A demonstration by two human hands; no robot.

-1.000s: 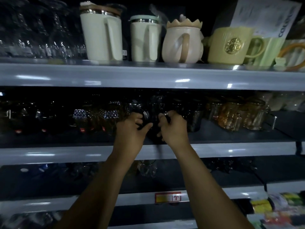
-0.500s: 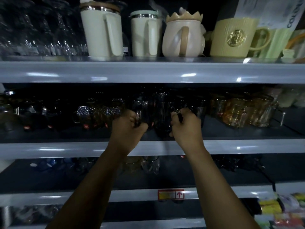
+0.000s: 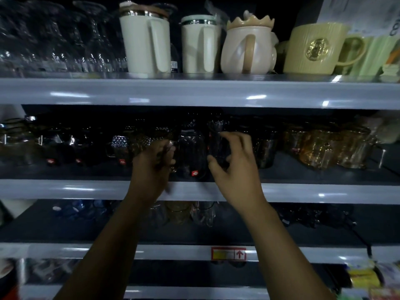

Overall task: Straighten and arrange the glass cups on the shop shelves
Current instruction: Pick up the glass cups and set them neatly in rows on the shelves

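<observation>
Roughly mid-job, by the looks. Just left of the red-tagged cup (image 3: pixel 193 158), a clear cup (image 3: pixel 169 148) is gripped in the left hand (image 3: pixel 152 169). Just right of it, a dark cup (image 3: pixel 217 146) is pinched by the right hand's (image 3: pixel 237 169) fingers (image 3: pixel 236 139). The amber cups (image 3: pixel 320 148) further right are probably yet to be straightened.

Along grey top shelf (image 3: pixel 194 92), 9 to 3 o'clock: clear stemmed glasses (image 3: pixel 65 40), tall cream lidded mug (image 3: pixel 140 42), shorter cream lidded mug (image 3: pixel 194 46), beige crown-lidded ceramic mug (image 3: pixel 238 53), pale yellow ribbed mug (image 3: pixel 311 48). Below, on grey middle shelf (image 3: pixel 65 189): studded dark glass cups (image 3: pixel 119 146) at 9 o'clock, amber glass mugs (image 3: pixel 320 146) at 3 o'clock, clear jar-shaped glass cup (image 3: pixel 190 152) at centre between left hand (image 3: pixel 151 167) and right hand (image 3: pixel 233 169). Inside right fingers (image 3: pixel 236 137): dark glass tumbler (image 3: pixel 217 146).
</observation>
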